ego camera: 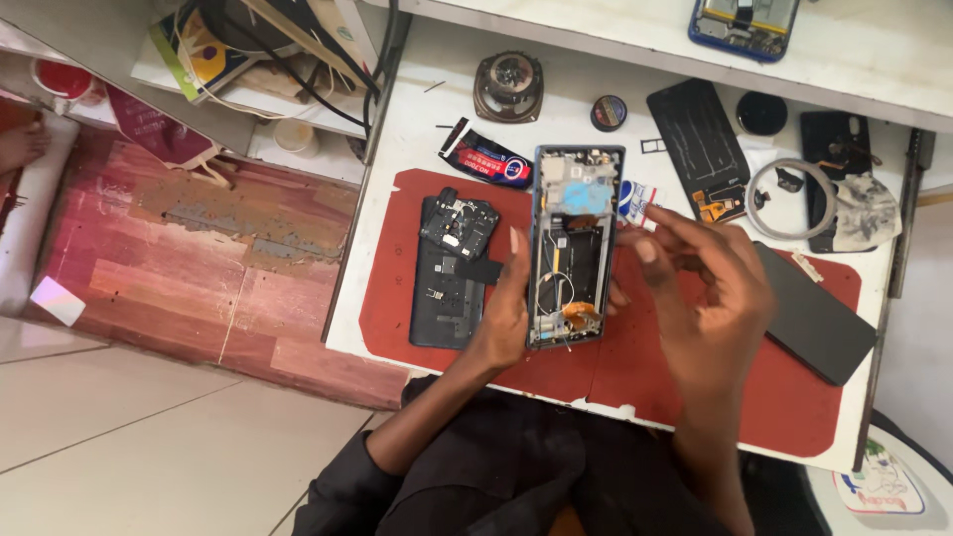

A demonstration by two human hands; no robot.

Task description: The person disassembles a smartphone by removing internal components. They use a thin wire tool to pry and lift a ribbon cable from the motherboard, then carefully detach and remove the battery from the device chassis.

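The opened blue-framed phone chassis with bare internals (574,248) lies on the red rubber mat (794,397), left hand (508,313) gripping its left edge, right hand (710,288) hovering loose-fingered and empty; it looks light, rigid, fragile inside, best held by the frame sides.

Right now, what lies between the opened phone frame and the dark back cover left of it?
In the head view, the left hand lies between the opened phone frame and dark back cover.
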